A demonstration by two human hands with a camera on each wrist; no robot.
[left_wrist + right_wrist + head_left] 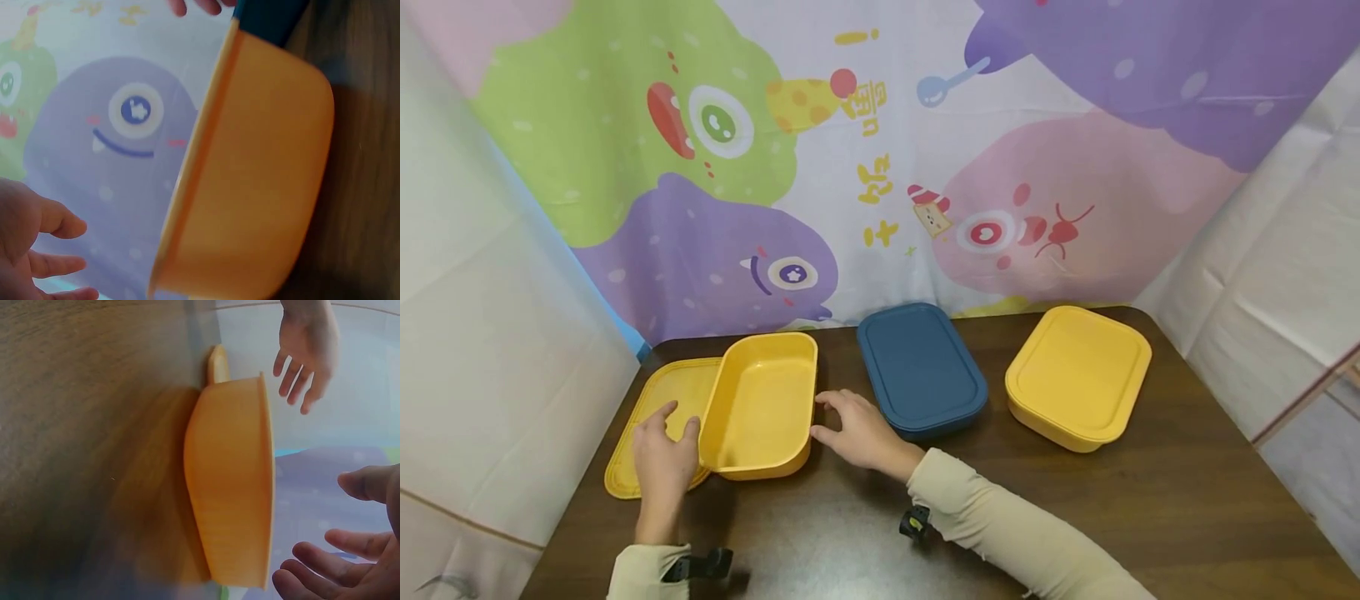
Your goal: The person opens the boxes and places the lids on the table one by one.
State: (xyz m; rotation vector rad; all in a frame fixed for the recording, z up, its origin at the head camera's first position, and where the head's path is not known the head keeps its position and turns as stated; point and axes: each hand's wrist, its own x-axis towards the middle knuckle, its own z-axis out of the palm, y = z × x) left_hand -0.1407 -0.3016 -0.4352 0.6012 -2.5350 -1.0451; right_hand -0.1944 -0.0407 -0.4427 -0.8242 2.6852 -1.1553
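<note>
- The open yellow box [760,406] stands on the brown table [1150,500], its left edge overlapping the flat yellow lid [658,417] that lies beside and partly under it.
- The left hand [662,454] lies at the box's near left corner, over the lid. Its fingers are relaxed and spread, gripping nothing; in the left wrist view they stand clear of the box wall.
- The right hand [857,429] lies on the table just right of the box, fingertips near the right wall, fingers loose and holding nothing.
- Right of the box, a closed blue box [921,371] sits next to the right hand; a closed yellow box [1078,375] stands further right, well apart.
- Judged from this, the step in hand is the handling of the open box and its lid, with both hands flanking the box and neither gripping.
- The next move seems to call for a firm hold on the box or the lid, and for getting the lid free from under the box's edge first.
</note>
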